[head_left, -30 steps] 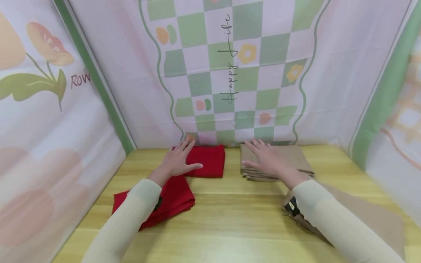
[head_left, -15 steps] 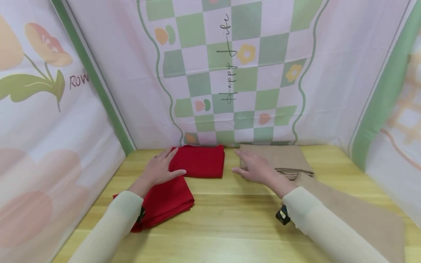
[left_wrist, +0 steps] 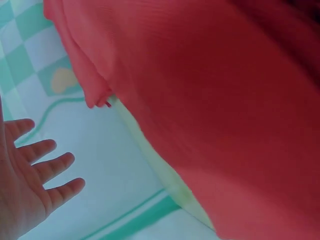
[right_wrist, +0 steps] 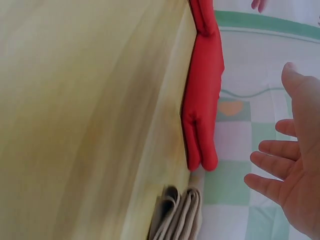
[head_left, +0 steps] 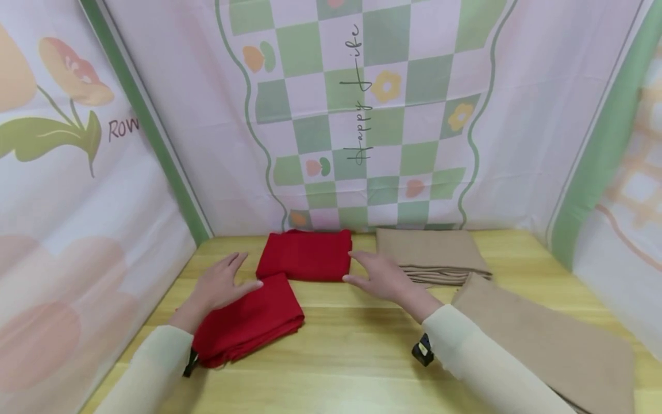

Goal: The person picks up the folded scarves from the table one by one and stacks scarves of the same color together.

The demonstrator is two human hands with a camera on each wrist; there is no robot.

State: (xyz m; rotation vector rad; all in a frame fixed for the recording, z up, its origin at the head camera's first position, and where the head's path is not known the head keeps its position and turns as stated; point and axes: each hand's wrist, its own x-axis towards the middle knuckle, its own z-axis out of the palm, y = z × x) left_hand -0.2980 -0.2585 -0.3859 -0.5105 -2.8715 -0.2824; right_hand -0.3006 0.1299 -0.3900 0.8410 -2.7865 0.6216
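Observation:
My left hand (head_left: 219, 286), fingers spread, hovers over the left end of a folded red cloth (head_left: 253, 319) that lies askew on the table. Behind it a second folded red cloth (head_left: 305, 256) lies squared near the back wall. My right hand (head_left: 380, 279) is held with fingers extended between that cloth's right edge and a folded beige cloth (head_left: 429, 250). A larger folded beige cloth (head_left: 553, 345) lies at the right, partly behind my right sleeve. In the left wrist view the spread fingers (left_wrist: 52, 167) hold nothing; in the right wrist view the right fingers (right_wrist: 272, 157) hold nothing either.
The wooden table (head_left: 331, 356) is enclosed by printed fabric at the back (head_left: 331, 115), left (head_left: 77, 201) and right. A small black device (head_left: 423, 349) sits at my right wrist. Both rear cloths lie close to the back fabric.
Both hands have drawn back toward me and to the left, away from the rear cloths. My right hand has come off the rear beige cloth's top. The cloths look unmoved.

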